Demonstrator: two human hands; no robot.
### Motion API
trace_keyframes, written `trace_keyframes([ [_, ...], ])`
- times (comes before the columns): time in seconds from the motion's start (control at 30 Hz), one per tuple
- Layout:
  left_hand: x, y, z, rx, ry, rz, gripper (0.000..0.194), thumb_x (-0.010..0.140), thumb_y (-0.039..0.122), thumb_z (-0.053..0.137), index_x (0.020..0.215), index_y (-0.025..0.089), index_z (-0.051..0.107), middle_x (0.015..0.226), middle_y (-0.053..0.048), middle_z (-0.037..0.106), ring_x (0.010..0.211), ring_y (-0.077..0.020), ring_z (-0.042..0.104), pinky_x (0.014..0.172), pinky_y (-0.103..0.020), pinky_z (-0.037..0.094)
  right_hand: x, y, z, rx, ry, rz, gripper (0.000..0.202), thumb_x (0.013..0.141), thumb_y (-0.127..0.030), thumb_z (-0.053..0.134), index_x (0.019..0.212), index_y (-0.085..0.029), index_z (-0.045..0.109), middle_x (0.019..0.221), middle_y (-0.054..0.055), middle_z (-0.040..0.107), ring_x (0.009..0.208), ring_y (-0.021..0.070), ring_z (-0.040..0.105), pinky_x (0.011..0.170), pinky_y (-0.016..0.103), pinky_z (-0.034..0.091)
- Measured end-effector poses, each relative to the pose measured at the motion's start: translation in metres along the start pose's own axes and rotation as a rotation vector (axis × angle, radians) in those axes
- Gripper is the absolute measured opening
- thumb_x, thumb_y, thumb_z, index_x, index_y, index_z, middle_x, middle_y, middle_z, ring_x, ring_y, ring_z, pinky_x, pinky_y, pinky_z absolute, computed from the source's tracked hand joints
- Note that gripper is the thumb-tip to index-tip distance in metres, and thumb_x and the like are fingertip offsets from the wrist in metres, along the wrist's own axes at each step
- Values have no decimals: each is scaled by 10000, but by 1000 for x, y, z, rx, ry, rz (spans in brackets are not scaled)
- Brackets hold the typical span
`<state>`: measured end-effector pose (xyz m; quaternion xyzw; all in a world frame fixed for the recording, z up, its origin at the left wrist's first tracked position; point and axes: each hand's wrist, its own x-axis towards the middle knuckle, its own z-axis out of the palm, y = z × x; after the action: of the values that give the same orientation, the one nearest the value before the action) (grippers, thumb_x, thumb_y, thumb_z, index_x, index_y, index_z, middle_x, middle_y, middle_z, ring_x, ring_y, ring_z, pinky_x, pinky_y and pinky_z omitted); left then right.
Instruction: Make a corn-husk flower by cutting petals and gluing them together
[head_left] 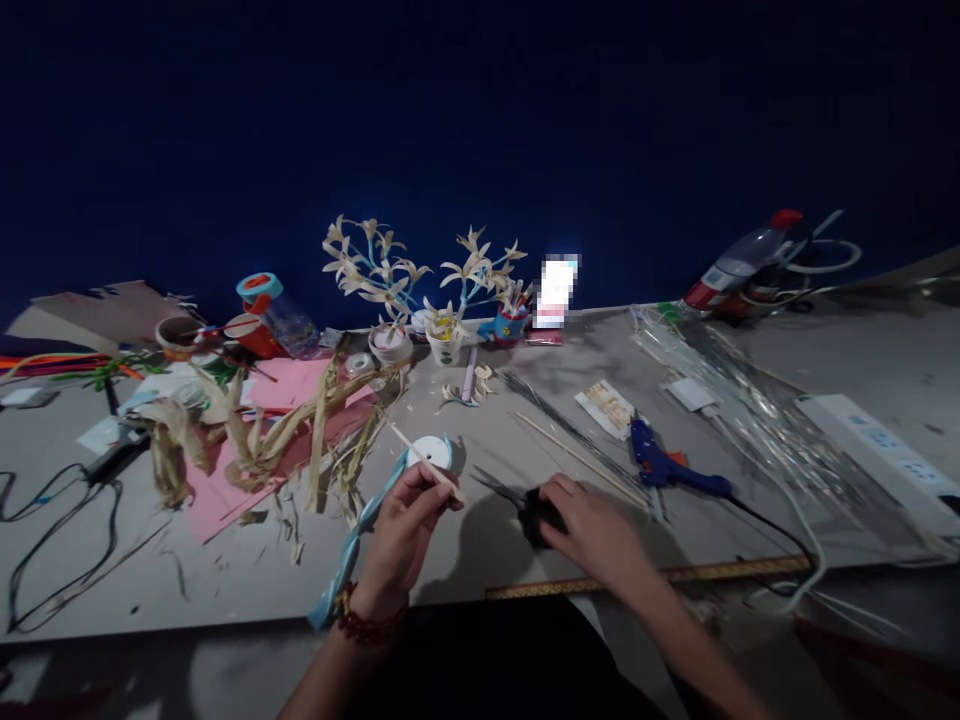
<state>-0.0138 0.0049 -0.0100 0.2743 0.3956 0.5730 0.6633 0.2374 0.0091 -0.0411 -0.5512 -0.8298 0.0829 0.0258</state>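
Note:
My left hand (414, 515) pinches a slim pale strip (421, 458) that looks like dried husk, its thin end pointing up and left. Under the strip lies a white spool (430, 455), with light-blue ribbon (352, 545) running from it down past my left wrist. On the table to the right, my right hand (589, 520) is closed over the black handles of a pair of scissors (504, 488). The blades point left and look slightly apart. My fingers partly hide the handles.
Dried husks (255, 440) lie on pink paper (217, 500) at left. Potted husk flowers (444, 345) stand at the back. To the right are wires (577, 435), a blue glue gun (667, 468), a power strip (885, 465) and a bottle (739, 262). A ruler (720, 572) lies along the front edge.

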Motion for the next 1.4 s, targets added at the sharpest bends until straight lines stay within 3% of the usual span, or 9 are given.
trace_keyframes([
  [0.13,0,-1,2,-70,25,-33,174,773,224,812,725,152,661,779,-16,644,696,-121,580,706,-249,476,2,-9,-4,-9,-40,69,119,826,-184,625,943,-194,642,976,87,715,726,230,687,570,289,386],
  [0.23,0,-1,2,-118,25,-39,174,777,228,814,731,154,662,775,-13,650,697,-120,586,705,-248,478,0,-4,-2,125,-7,162,59,821,-195,610,874,-201,634,885,78,725,714,224,678,589,284,385],
  [0.33,-1,0,3,-145,15,-34,161,790,220,808,739,155,669,780,-13,657,705,-117,590,717,-246,486,-6,7,1,489,-3,233,71,833,-283,617,867,-222,628,770,33,694,664,202,630,587,279,392],
  [0.47,1,-1,8,-178,15,-21,138,793,206,808,763,163,680,804,-8,665,718,-112,596,716,-242,490,-18,10,1,1189,-88,286,313,819,-514,670,866,-222,567,713,-2,618,631,172,567,565,269,432],
  [0.57,4,-3,16,-190,20,-16,152,783,214,816,756,161,676,819,-11,673,721,-110,599,718,-247,492,-29,-4,-2,1410,-100,310,444,766,-613,737,878,-216,572,772,14,629,694,171,575,632,279,465],
  [0.73,10,-6,34,-227,92,24,197,728,233,851,740,166,666,803,4,660,718,-107,598,728,-249,494,-41,-28,-5,1500,-177,243,532,667,-666,803,793,-226,532,710,-11,576,622,142,503,598,267,426],
  [0.87,9,-6,46,-226,132,95,198,723,257,852,748,169,677,846,0,661,723,-103,587,724,-248,494,-39,-35,-3,1495,-204,275,559,675,-706,780,803,-221,534,746,-7,561,661,145,505,635,269,434],
  [1.17,1,-18,55,-121,29,21,186,753,242,832,774,170,662,815,-4,665,717,-113,601,740,-260,497,-28,-42,-9,1603,-111,230,620,627,-742,800,827,-216,539,734,-25,543,647,128,468,606,241,396],
  [1.4,0,-19,60,-72,-21,10,175,781,227,807,757,171,643,773,-3,658,718,-120,602,742,-256,485,-32,-37,-12,1548,-99,244,586,644,-713,800,819,-222,533,721,-32,520,638,132,456,606,251,381],
])
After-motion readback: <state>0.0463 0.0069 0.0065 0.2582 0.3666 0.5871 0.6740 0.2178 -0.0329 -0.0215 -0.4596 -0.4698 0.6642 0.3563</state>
